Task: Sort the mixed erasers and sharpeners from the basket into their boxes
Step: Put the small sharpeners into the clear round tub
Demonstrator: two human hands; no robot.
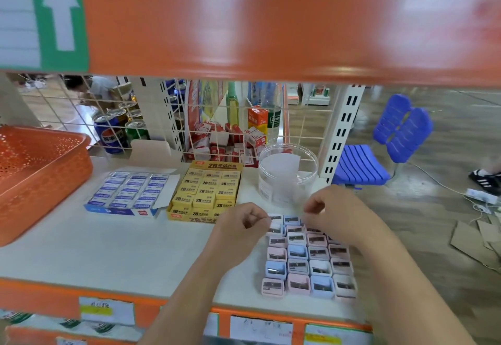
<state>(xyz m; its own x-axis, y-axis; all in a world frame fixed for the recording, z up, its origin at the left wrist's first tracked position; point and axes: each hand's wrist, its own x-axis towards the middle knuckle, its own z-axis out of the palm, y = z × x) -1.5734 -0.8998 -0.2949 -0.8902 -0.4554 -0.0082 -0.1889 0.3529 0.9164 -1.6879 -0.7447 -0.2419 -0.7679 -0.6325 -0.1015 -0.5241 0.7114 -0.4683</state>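
left hand with fingers tight on a sharpener, right hand curled, perhaps empty

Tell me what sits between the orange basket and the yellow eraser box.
The blue eraser box, open and filled, lies between the basket and the yellow box on the shelf, seen in the head view.

White shelf board; orange shelf front overhead at 12 o'clock. Wire mesh back panel at 11 o'clock, drink cans behind it. White slotted upright at 2 o'clock. Blue plastic chair at 3 o'clock on glossy floor. Cardboard scraps at 4 o'clock.
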